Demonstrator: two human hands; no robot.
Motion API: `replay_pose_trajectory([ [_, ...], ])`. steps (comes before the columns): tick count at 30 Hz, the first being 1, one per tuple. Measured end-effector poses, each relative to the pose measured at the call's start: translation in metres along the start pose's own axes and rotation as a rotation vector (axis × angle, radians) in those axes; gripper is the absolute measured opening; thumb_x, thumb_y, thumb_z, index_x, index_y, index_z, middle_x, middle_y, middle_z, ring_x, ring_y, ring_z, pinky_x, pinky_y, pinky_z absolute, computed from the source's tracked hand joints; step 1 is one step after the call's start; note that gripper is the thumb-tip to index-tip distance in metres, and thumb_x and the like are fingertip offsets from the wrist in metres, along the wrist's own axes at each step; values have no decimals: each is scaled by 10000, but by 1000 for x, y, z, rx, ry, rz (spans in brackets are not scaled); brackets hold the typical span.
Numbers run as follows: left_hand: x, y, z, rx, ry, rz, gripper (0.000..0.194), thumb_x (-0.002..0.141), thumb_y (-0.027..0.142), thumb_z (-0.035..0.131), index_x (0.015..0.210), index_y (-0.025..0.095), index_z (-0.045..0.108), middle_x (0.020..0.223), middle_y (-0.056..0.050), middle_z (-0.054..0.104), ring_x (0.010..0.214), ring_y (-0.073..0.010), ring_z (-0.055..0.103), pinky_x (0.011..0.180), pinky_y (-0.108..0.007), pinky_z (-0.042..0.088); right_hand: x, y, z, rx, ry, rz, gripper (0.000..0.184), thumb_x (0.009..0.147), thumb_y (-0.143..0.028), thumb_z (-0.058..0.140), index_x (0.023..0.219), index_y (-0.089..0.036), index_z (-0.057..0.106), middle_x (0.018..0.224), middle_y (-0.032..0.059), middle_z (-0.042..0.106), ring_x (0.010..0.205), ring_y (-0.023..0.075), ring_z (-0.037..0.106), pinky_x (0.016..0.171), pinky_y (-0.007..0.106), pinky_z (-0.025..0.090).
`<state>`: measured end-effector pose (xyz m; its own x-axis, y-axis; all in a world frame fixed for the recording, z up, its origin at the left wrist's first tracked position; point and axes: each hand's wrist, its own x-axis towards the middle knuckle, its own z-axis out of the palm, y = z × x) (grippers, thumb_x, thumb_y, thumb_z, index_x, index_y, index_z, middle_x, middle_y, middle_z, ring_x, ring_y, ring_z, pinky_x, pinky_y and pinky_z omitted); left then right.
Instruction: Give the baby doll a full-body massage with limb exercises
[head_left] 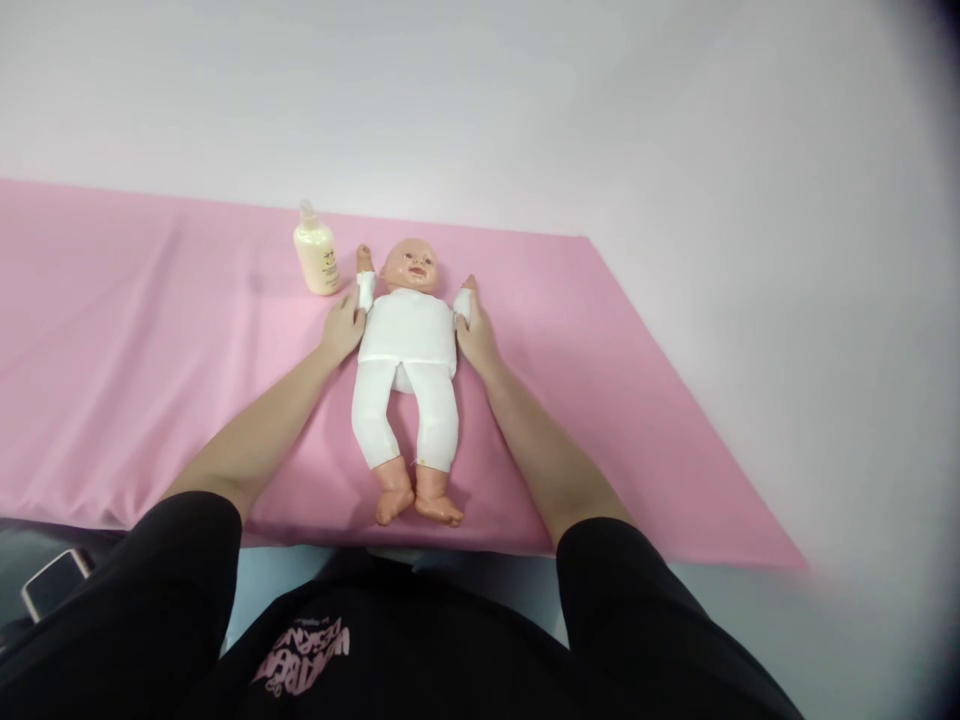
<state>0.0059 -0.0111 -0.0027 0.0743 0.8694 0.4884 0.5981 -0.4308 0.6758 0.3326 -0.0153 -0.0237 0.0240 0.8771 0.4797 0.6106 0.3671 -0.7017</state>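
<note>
A baby doll (409, 328) with a white cloth body lies on its back on the pink sheet, head away from me and bare feet toward me. Both its arms are raised beside its head. My left hand (345, 324) is closed around the doll's upper arm on the left side. On the other side, my right hand (478, 335) grips the doll's other arm, thumb in front and fingers partly hidden behind it. Left of the doll's head stands a cream-coloured pump bottle (316, 255), apart from my left hand.
The pink sheet (570, 330) covers a table whose front edge runs just before my body. A pale wall (480, 110) rises behind it. At the lower left, below table height, is a phone-like device (56, 582) with a light frame.
</note>
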Motion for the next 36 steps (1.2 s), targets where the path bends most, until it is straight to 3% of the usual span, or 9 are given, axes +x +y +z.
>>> replay_pose_trajectory([
  [3, 0, -1, 0, 44, -6, -45, 656, 973, 467, 582, 1569, 199, 528, 1347, -168, 724, 1340, -407, 638, 1232, -625, 415, 0, 0, -1, 15, -8, 77, 796, 992, -657, 443, 1644, -212, 346, 1529, 190, 599, 1432, 400, 576, 1235, 710, 424],
  [7, -1, 0, -1, 87, -16, -85, 697, 969, 485, 581, 1589, 176, 506, 1353, -185, 719, 1271, -419, 667, 1188, -641, 443, -2, -5, -3, 63, 4, 108, 799, 972, -637, 495, 1631, -202, 370, 1579, 178, 570, 1469, 389, 553, 1263, 689, 397],
  [12, -1, -3, -2, 20, -14, -37, 721, 951, 498, 639, 1603, 233, 484, 1285, -151, 746, 1299, -416, 661, 1222, -624, 425, -5, -17, -8, 61, -6, 61, 796, 991, -632, 484, 1656, -225, 318, 1629, 155, 530, 1525, 358, 508, 1277, 661, 396],
  [16, -3, 2, -5, -56, -27, -16, 774, 956, 485, 657, 1646, 250, 397, 1489, -153, 639, 1410, -391, 597, 1256, -597, 408, -5, -22, -10, 57, 4, -23, 835, 1002, -643, 488, 1683, -219, 256, 1676, 160, 467, 1596, 331, 420, 1328, 616, 343],
  [19, -5, 10, -7, -130, -36, 11, 823, 953, 466, 665, 1664, 217, 333, 1653, -171, 482, 1508, -369, 506, 1283, -553, 391, -5, -21, -10, 36, -4, 2, 863, 999, -674, 482, 1679, -199, 240, 1699, 190, 421, 1610, 332, 394, 1320, 629, 346],
  [23, -5, 12, -7, -207, -34, -39, 979, 931, 449, 686, 1714, 195, 155, 1665, -208, 453, 1478, -354, 544, 1256, -541, 436, -6, -20, -12, 75, 28, -13, 903, 990, -665, 518, 1683, -208, 163, 1731, 202, 356, 1610, 309, 395, 1294, 601, 399],
  [28, -3, 12, -3, -271, -9, -24, 1048, 907, 430, 690, 1722, 223, 65, 1644, -216, 474, 1393, -324, 621, 1143, -481, 552, -6, -23, -11, 144, 70, -88, 1074, 981, -644, 545, 1697, -212, -129, 1742, 226, 307, 1561, 315, 464, 1206, 566, 506],
  [32, -3, 18, -1, -272, 11, 15, 984, 890, 453, 716, 1686, 218, 187, 1588, -222, 520, 1320, -311, 663, 1081, -449, 581, -5, -29, -10, 204, 100, -139, 1082, 974, -615, 564, 1693, -233, -148, 1707, 227, 354, 1509, 326, 516, 1163, 559, 535],
  [36, -6, 28, -5, -227, 73, 122, 796, 836, 521, 774, 1489, 171, 486, 1477, -207, 602, 1341, -322, 631, 1139, -476, 532, -8, -37, -11, 268, 134, -152, 1060, 899, -585, 687, 1695, -228, 85, 1574, 216, 508, 1403, 333, 601, 1169, 541, 524],
])
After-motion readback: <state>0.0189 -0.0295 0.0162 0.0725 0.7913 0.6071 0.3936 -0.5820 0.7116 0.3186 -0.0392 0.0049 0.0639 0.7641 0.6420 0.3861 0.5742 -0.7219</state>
